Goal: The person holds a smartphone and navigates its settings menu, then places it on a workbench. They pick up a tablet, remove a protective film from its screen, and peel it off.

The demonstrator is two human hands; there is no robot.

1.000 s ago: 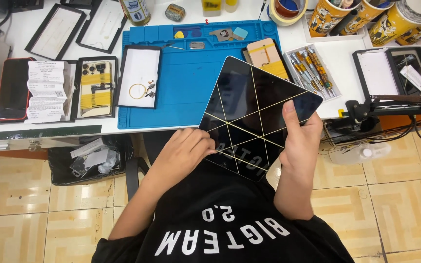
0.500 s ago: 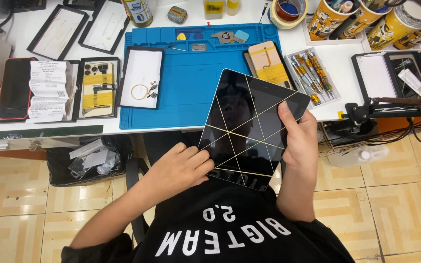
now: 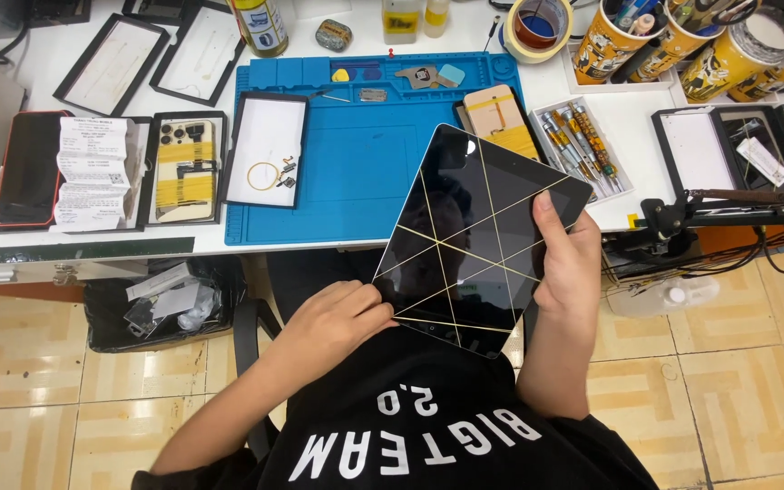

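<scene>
Dark tablet (image 3: 478,240) held above the lap at the near edge of the white tabletop (image 3: 628,122), screen up, tilted and turned diamond-wise, one corner pointing away toward the blue work mat (image 3: 365,172), long axis running from lower left to upper right. Thin yellow lines crossing the black glass in a star pattern. Right hand (image 3: 569,259) clamped on the right edge, thumb laid flat on the screen, fingers curled behind and out of sight, forearm rising steeply from the lower right. Left hand (image 3: 333,318) loosely curled, fingertips touching the lower left edge, nothing closed inside it, forearm stretching in from the lower left across a black shirt with white lettering. Further out on the mat, a black-framed white tray (image 3: 268,150) with a gold ring and small parts, and a yellow-banded wooden block (image 3: 499,118) near the far right corner. Just right of the mat, a case of small screwdrivers (image 3: 578,145). Left of the mat, a phone back (image 3: 183,163) wrapped in yellow tape, a paper slip (image 3: 93,171) and a red-edged phone (image 3: 24,168). At the far right edge, yellow cups (image 3: 673,41) full of tools; beside them a roll of tape (image 3: 537,27). Under the tabletop, a black bag (image 3: 161,304) of scraps on the tiled floor (image 3: 728,363).
</scene>
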